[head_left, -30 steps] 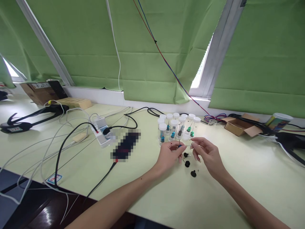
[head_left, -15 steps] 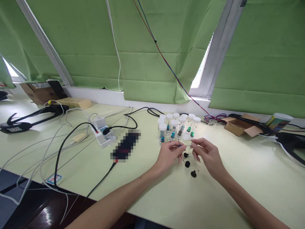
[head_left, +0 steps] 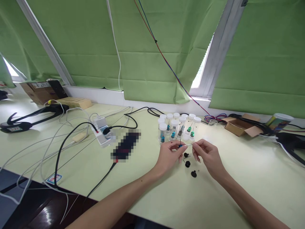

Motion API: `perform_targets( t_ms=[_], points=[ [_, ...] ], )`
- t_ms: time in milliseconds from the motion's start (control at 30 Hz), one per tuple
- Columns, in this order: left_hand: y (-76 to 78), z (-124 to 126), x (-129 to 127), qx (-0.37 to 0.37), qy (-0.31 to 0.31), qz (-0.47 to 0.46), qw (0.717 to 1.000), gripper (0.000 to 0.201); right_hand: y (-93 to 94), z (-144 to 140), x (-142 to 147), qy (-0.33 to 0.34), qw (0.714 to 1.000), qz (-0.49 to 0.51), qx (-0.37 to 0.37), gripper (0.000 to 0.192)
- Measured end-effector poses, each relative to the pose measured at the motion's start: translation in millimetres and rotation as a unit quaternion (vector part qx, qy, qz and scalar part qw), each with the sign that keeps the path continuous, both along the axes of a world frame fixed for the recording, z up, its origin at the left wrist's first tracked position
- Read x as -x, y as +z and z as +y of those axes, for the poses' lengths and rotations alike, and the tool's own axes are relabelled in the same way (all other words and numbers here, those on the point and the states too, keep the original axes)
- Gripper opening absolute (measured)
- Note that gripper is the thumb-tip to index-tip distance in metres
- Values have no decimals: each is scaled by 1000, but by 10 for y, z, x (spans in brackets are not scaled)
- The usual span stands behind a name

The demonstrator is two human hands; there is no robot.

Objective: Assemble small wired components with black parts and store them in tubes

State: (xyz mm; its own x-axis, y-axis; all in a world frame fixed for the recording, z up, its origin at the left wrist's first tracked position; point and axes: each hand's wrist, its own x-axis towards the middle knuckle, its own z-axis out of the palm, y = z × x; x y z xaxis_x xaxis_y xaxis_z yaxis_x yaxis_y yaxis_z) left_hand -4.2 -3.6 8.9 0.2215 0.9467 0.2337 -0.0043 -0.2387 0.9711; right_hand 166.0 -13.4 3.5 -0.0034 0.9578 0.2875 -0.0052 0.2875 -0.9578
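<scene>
Finger and thumb of my left hand [head_left: 169, 154] are closed on a small blue part [head_left: 180, 146] with a thin dark rod standing up from it. My right hand [head_left: 209, 156] pinches one end of a thin metal pin [head_left: 188, 145]. The pin lies nearly level between the hands, its other end at the blue part; whether it sits inside cannot be made out. Below the hands on the table lie a small black part [head_left: 186, 155], a round black knob [head_left: 187, 164] and a flat black disc-shaped piece [head_left: 193, 174].
Several clear white-capped vials [head_left: 163, 132] with blue and green parts stand just behind my hands. An open cardboard box [head_left: 238, 128] and a can [head_left: 278, 122] are at the back right. A power strip [head_left: 101, 135], a blurred dark device [head_left: 126, 145] and cables spread leftward.
My right hand has shifted slightly right, and more of the metal pin shows between the hands. The blue part and its rod have moved a little right. The black pieces stay put.
</scene>
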Motion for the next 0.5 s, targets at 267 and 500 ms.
perform_targets(
  t_ms=[267,500],
  points=[
    [-34,2,-26,10,19,-14,1000,26,11,-1,0,3,1000,2,12,34],
    [-74,5,-34,-17,35,-5,999,27,17,-11,-12,10,1000,2,26,35]
  ],
)
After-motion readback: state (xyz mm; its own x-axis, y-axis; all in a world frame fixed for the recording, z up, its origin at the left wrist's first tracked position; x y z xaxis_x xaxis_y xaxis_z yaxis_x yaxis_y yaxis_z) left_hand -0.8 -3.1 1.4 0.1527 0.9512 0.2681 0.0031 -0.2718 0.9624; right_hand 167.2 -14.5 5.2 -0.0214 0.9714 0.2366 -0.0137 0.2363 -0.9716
